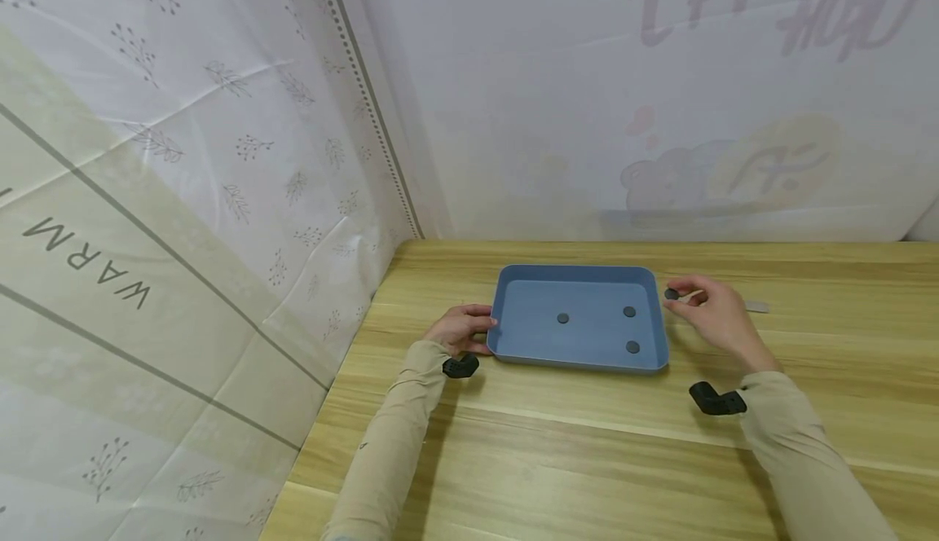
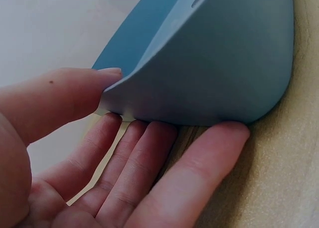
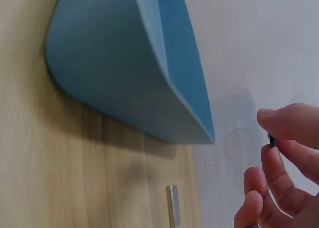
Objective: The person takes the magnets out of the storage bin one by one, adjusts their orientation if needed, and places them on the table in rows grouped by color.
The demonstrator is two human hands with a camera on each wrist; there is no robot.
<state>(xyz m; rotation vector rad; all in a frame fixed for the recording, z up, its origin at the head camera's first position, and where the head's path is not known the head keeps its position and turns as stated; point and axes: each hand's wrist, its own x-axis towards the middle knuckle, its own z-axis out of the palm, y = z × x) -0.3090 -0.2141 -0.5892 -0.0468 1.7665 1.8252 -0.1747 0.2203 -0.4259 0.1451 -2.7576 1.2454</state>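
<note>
A shallow blue rectangular tray lies on the wooden table, with three small dark grey discs inside: one disc near the middle, another disc and a third disc toward the right. My left hand holds the tray's left end. In the left wrist view the thumb laps over the rim while the other fingertips meet the outer wall from below. Just off the tray's right side, my right hand pinches a fourth similar disc between thumb and finger, held above rim height.
A small flat silvery strip lies on the table behind the right hand. Printed cloth hangs along the table's back edge, and more cloth hangs at its left. Black wrist mounts stick out from both sleeves.
</note>
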